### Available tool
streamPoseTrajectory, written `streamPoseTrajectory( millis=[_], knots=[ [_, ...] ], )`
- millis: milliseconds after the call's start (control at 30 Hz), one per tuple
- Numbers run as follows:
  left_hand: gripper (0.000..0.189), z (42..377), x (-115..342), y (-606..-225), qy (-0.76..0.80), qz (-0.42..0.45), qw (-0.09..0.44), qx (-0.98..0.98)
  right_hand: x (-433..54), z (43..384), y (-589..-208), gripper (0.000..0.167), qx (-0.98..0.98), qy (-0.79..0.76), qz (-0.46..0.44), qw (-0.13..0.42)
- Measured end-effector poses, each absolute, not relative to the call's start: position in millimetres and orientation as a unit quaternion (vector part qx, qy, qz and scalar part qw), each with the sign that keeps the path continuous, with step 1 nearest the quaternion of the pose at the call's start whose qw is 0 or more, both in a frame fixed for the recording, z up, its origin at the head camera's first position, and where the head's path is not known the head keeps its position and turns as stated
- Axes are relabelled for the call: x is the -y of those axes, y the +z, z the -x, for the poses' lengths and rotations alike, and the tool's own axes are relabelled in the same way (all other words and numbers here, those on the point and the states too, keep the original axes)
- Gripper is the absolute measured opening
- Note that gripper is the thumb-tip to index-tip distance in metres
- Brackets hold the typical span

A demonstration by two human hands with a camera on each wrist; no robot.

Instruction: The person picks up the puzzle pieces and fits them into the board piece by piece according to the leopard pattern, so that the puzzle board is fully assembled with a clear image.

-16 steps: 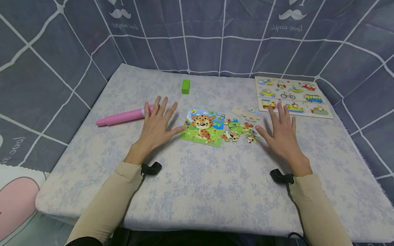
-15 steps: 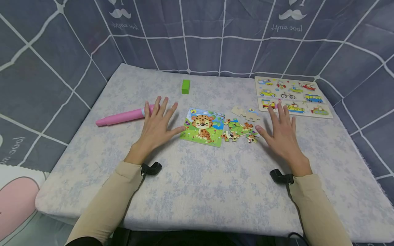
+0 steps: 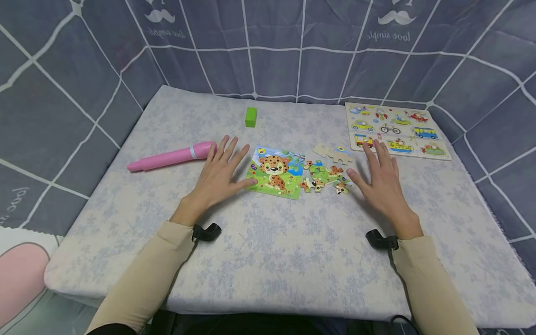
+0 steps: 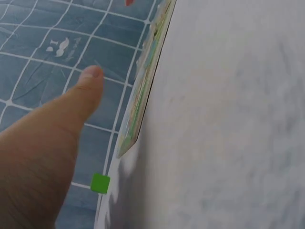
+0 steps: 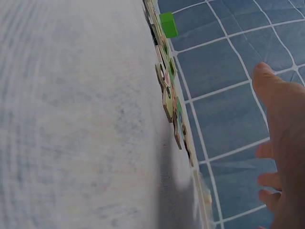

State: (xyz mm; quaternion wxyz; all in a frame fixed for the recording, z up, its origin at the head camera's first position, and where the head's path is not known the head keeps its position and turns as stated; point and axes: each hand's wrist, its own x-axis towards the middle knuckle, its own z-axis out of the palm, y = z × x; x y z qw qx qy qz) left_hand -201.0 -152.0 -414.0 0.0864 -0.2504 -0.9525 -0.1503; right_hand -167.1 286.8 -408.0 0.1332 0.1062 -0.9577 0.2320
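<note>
My left hand (image 3: 217, 179) is spread with straight fingers between a pink marker-shaped tube (image 3: 169, 158) and a square leopard picture board (image 3: 274, 172). Its thumb overlaps the board's left edge in the head view, and its fingertips overlap the tube's right end. In the left wrist view the thumb stands over the board (image 4: 140, 102), seen edge-on. My right hand (image 3: 383, 188) is likewise spread, holding nothing, just right of a heap of loose jigsaw pieces (image 3: 324, 174). The right wrist view shows those pieces (image 5: 167, 90) stacked low on the table, apart from the thumb.
A green block (image 3: 251, 117) stands toward the back of the cloth-covered table (image 3: 268, 260). At the back right lies a wooden vehicle peg puzzle (image 3: 402, 130); the right fingertips overlap its front edge in the head view. Grey checked curtains (image 3: 276, 70) enclose the table's back and sides.
My left hand has shifted slightly right and toward me, its thumb now overlapping the leopard board more. The right hand stays nearly in place. The whole head view has shifted slightly.
</note>
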Motion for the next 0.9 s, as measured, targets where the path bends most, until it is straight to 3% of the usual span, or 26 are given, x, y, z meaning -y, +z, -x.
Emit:
streamPoseTrajectory(
  millis=[367,700,900],
  knots=[
    [0.101,194.3,142.7,-422.6,-0.196,0.275,-0.03,0.941,-281.3,163.7,-408.7,0.08,0.947,0.276,-0.115,0.118],
    [0.098,191.2,132.7,-427.3,-0.188,0.279,-0.03,0.941,-250.3,156.6,-408.8,0.057,0.937,0.293,-0.136,0.131],
    [0.098,185.3,122.3,-425.4,-0.211,0.25,-0.035,0.944,-217.6,150.1,-401.5,0.051,0.944,0.278,-0.146,0.103]
  ],
)
